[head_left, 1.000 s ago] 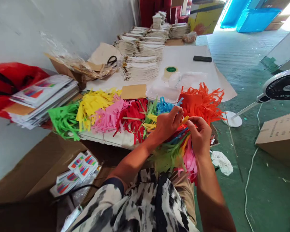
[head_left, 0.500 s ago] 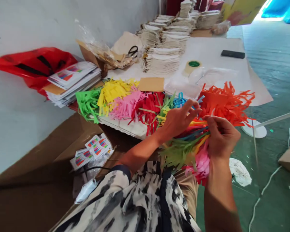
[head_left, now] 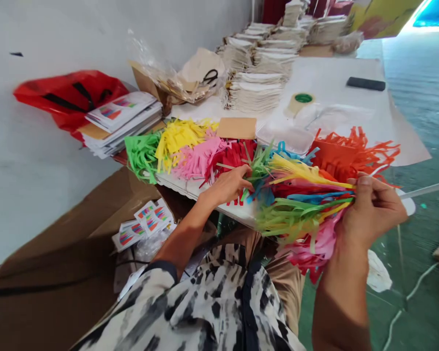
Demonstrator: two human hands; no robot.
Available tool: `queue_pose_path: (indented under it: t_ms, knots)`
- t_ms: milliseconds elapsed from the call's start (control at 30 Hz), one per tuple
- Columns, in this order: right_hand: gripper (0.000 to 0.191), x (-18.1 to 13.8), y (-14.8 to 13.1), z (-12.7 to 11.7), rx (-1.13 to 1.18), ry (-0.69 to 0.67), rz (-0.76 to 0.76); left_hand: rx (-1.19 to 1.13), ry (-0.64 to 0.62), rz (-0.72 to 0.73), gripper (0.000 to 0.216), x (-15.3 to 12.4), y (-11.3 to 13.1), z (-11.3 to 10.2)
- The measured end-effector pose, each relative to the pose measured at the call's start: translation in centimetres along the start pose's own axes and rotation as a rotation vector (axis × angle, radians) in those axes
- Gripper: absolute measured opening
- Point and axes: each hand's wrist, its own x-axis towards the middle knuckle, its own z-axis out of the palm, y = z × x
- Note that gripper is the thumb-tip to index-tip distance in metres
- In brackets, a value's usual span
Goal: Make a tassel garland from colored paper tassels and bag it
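Observation:
My right hand [head_left: 375, 209] is closed round the gathered end of a multicoloured paper tassel [head_left: 307, 204]. Its yellow, red, blue, green and pink strips fan out leftward over the table edge and my lap. A thin white stem or cord stands out above the thumb. At the front of the table, my left hand [head_left: 232, 184] has thumb and index finger apart beside a pile of green fringed paper [head_left: 260, 165]. Left of it lie red [head_left: 234, 153], pink [head_left: 200, 157], yellow [head_left: 179, 141] and green [head_left: 142, 152] fringed piles. Orange fringed paper [head_left: 338, 156] lies behind the tassel.
On the table [head_left: 336, 73] are a tape roll [head_left: 303, 99], a dark phone-like slab [head_left: 366, 84], a brown card [head_left: 236, 128], stacked pale bundles [head_left: 256, 92] and scissors [head_left: 209, 77]. Printed sheets [head_left: 126, 117] lie by a red bag [head_left: 71, 95]. A carton [head_left: 76, 229] stands below left.
My left hand has moved left from the tassel's gathered end to the green pile. My right hand has shifted right with the tassel, whose strips now spread more fully in view.

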Motion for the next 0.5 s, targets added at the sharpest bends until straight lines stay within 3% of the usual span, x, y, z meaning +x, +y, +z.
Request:
queue_pose_path:
  t_ms: [67, 133, 233, 333, 400, 500]
  knots:
    - [0.014, -0.2, 0.0, 0.2, -0.002, 0.016, 0.003, -0.007, 0.037, 0.031, 0.034, 0.4, -0.4, 0.7]
    - [0.014, -0.3, -0.2, 0.3, -0.008, 0.029, -0.002, -0.14, 0.164, 0.073, 0.02, 1.0, -1.2, 1.0]
    - [0.012, -0.4, -0.9, 0.4, -0.013, -0.001, 0.012, -0.453, 0.49, 0.064, 0.015, 2.2, -2.5, 0.2]
    - [0.014, -0.9, -2.0, 0.5, -0.077, -0.103, 0.052, -0.642, 0.799, 0.014, 0.018, 3.8, -2.3, -1.8]
    - [0.016, -1.5, -2.8, 0.8, -0.133, -0.206, 0.058, -0.697, 0.848, 0.012, 0.017, 5.2, -0.8, -3.0]
    - [0.018, -2.4, -3.6, 1.5, -0.15, -0.334, 0.061, -0.843, 0.65, -0.062, 0.024, 7.3, 2.8, -2.8]
